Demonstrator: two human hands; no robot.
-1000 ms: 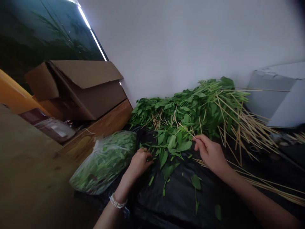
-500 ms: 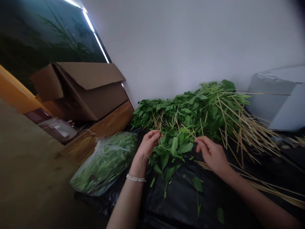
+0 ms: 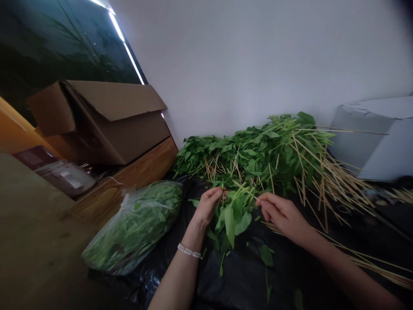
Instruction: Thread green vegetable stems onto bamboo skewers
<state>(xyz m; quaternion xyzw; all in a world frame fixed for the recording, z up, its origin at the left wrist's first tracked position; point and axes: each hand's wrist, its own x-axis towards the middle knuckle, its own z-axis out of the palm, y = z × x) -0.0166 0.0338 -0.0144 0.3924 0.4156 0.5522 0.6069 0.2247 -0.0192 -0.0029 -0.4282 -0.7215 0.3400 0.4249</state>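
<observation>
My right hand [image 3: 284,214] is closed in a pinch on the end of a thin wooden skewer [image 3: 257,198]. Leafy green stems [image 3: 239,209] hang from that skewer, their leaves drooping in front of me. My left hand [image 3: 209,206], with a beaded bracelet [image 3: 189,250] at the wrist, pinches a green stem [image 3: 222,186] to the left of the skewer. Behind both hands lies a long heap of leafy greens [image 3: 222,150]. Many bare skewer ends [image 3: 335,187] stick out of its right part.
Black plastic sheeting [image 3: 232,280] covers the surface, with loose leaves [image 3: 266,255] and cut bits on it. More skewers [image 3: 364,262] lie at the right. A clear bag of greens [image 3: 138,228] sits left, near a cardboard box [image 3: 129,133]. A white box [image 3: 383,137] stands back right.
The skewer and its hanging greens have come nearer to me, and the leaves now droop more. My left hand has moved slightly right and down, closer to my right hand.
</observation>
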